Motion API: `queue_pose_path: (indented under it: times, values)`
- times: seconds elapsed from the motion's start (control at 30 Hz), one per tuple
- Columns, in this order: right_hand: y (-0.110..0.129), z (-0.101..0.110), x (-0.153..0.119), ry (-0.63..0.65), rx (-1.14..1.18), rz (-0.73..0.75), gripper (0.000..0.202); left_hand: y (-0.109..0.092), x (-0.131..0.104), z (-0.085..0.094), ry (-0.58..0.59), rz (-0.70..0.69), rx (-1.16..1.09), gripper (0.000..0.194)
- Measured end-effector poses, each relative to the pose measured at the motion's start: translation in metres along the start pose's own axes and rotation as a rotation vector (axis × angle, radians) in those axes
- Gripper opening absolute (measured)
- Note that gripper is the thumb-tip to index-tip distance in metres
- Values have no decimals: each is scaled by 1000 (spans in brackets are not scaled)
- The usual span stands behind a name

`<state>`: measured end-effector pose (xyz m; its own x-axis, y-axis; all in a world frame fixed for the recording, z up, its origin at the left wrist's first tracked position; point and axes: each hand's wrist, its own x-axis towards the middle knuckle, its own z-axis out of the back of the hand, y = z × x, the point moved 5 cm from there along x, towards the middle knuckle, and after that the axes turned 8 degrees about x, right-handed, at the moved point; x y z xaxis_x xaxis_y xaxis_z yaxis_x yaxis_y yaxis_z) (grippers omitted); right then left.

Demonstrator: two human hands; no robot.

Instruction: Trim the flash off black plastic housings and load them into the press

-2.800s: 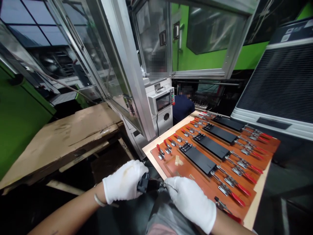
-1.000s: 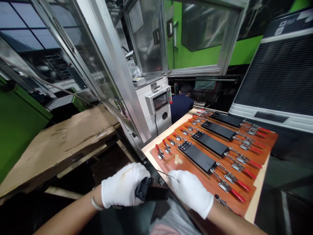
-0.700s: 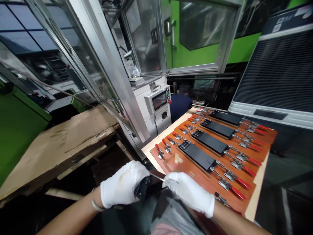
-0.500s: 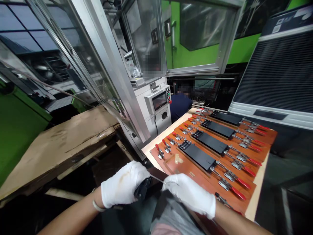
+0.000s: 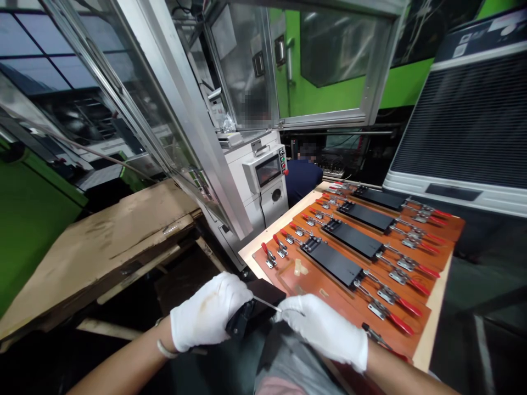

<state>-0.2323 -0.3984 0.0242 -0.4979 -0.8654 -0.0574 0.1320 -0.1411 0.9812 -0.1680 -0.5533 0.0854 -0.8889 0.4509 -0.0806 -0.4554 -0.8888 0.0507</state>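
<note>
My left hand [image 5: 212,310], in a white glove, is closed on a black panel [image 5: 267,299]. The panel is tilted, its near end beneath my fingers and its flat face showing toward the table. A thin pale rod [image 5: 267,304] spans the gap between my hands, one end at my left fingertips. My right hand [image 5: 323,329], gloved too, grips the rod's other end between bent fingers; its kind I cannot make out. Right of my hands, black panels [image 5: 331,262] lie clamped by red-handled toggle clamps [image 5: 389,299] on an orange-brown board [image 5: 313,285].
The wooden table edge [image 5: 257,249] runs close beyond my hands. On the left stands a cardboard-topped bench [image 5: 123,225]. A white machine with a screen [image 5: 269,171] and a metal-framed door [image 5: 197,126] are ahead. A person in dark clothing [image 5: 302,178] is behind the table.
The black panel has turned, so more of its flat face shows between my hands. My right hand has shifted slightly right, still holding the rod.
</note>
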Motion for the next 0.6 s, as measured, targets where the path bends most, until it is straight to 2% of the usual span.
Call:
queue_pose_path:
  times: [0.13,0.3,0.47,0.6]
  values:
    - [1,1,-5,45,29,-3,27,1,-1,-4,-50,8,38,13]
    - [-6,2,-3,-18,86,-76,31,1,4,-4,8,7,14,9]
    - [-13,-3,-5,78,109,-59,27,1,3,-3,-30,-19,64,8]
    - [-18,22,5,-106,133,-13,30,-5,-5,0,-143,-133,128,10]
